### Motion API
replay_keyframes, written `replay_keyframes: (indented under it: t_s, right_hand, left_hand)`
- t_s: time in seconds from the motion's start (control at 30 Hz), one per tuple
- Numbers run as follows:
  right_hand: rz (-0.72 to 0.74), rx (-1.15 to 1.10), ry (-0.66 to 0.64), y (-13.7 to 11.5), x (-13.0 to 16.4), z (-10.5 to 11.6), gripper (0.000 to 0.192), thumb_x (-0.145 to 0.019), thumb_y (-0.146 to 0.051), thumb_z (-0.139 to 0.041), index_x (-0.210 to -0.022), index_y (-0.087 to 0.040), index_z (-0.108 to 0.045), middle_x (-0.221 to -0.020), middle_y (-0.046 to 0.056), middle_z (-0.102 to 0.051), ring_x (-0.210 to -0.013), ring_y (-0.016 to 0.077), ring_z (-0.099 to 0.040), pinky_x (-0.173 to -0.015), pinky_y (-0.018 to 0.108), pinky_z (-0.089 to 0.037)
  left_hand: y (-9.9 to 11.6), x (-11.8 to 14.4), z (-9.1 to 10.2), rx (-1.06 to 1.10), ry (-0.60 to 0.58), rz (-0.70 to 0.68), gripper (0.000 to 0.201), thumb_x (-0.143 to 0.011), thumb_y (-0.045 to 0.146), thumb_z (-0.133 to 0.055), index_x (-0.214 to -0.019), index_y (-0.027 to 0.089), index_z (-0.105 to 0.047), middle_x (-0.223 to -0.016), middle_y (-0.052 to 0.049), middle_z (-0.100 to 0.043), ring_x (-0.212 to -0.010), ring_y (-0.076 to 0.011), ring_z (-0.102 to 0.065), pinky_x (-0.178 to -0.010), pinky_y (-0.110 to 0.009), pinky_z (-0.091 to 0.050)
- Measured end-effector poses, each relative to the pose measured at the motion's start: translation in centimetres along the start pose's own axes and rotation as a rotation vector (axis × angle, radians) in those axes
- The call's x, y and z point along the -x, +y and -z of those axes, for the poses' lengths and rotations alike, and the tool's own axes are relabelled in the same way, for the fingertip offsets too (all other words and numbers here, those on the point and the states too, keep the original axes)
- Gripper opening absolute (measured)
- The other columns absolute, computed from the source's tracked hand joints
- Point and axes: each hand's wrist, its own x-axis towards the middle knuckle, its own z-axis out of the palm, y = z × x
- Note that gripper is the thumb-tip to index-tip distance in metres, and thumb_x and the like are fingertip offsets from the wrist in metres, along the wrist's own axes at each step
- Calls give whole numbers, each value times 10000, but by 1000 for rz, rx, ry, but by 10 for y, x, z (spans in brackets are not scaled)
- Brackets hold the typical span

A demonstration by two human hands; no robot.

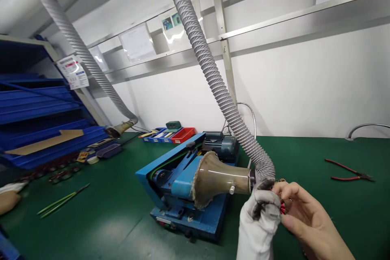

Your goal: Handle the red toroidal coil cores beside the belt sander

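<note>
My left hand point(262, 205), in a white and grey glove, is closed with its fingers curled. It meets my bare right hand point(304, 211) at the lower right of the head view. Between them is a small red wire coil point(283, 207) with coppery bits at its top, mostly hidden by the fingers. Thumb and fingers of the right hand pinch it from the right side; the gloved fingers press on it from the left. Just behind my hands stands a blue belt machine point(210, 219) with a brown funnel-shaped hood point(219, 178).
A grey ribbed hose point(207, 57) runs down to the hood. Red-handled cutting pliers point(350, 170) lie at right, green-handled tweezers point(63, 201) at left. Small bins point(183, 135) stand behind the machine. Blue shelving point(39, 101) fills the left. Another person's hand point(9, 201) shows at the left edge.
</note>
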Motion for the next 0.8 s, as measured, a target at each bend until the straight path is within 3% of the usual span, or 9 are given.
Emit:
replay_keyframes:
  t_s: [0.1, 0.23, 0.37, 0.53, 0.67, 0.73, 0.8]
  right_hand:
    - [-8, 72, 30, 5, 0, 3, 168, -729, -362, -833, -844, -281, -741, -946, 41, -671, -888, 198, -636, -774, 235, -520]
    - [-65, 120, 146, 2, 1, 3, 294, -635, -458, -875, -827, -258, -778, -938, 56, -691, -881, 218, -648, -776, 245, -532]
    - [-116, 143, 132, -3, 1, -2, 349, -615, -491, -875, -809, -223, -767, -866, 77, -710, -790, 240, -662, -711, 311, -565]
    - [-222, 4, 61, -1, -1, -4, 369, -666, -492, -850, -846, -187, -750, -780, 68, -687, -630, 194, -653, -625, 324, -575]
    - [-223, -108, 55, 3, -3, 1, 326, -711, -465, -831, -864, -195, -732, -833, 76, -696, -676, 196, -673, -667, 330, -595]
    - [-203, -152, 87, 3, -4, 2, 312, -712, -443, -839, -883, -210, -722, -912, 77, -701, -738, 204, -693, -716, 338, -601]
    - [-193, -176, 123, 3, -4, 2, 309, -705, -422, -851, -894, -218, -717, -934, 68, -698, -770, 206, -700, -738, 337, -601]
  left_hand:
    - [0, -3, 8, -51, -58, -4, 483, -730, 655, -676, -675, 177, -715, -718, -78, -731, -681, -208, -672, -681, -293, -552]
    - [6, -5, 12, -44, -68, -28, 357, -759, 528, -731, -824, 180, -781, -935, -124, -773, -878, -242, -714, -808, -289, -561]
    - [8, -9, 11, -11, -82, -163, 321, -763, 515, -734, -735, 200, -792, -850, -111, -777, -815, -230, -721, -728, -269, -577]
    - [13, -11, 21, -136, 58, -462, 180, -770, 399, -767, -700, 234, -782, -704, -50, -743, -819, -232, -708, -824, -339, -572]
    - [17, -6, 33, -196, 197, -613, 63, -812, 271, -741, -759, 253, -769, -782, -26, -740, -829, -213, -710, -767, -301, -586]
    - [16, -3, 34, -284, 118, -609, 96, -787, 204, -755, -863, 262, -766, -916, -44, -743, -921, -227, -708, -815, -312, -585]
    - [13, -1, 32, -398, -31, -570, 315, -730, 214, -794, -1034, 271, -735, -1122, -89, -705, -1063, -273, -671, -917, -378, -559]
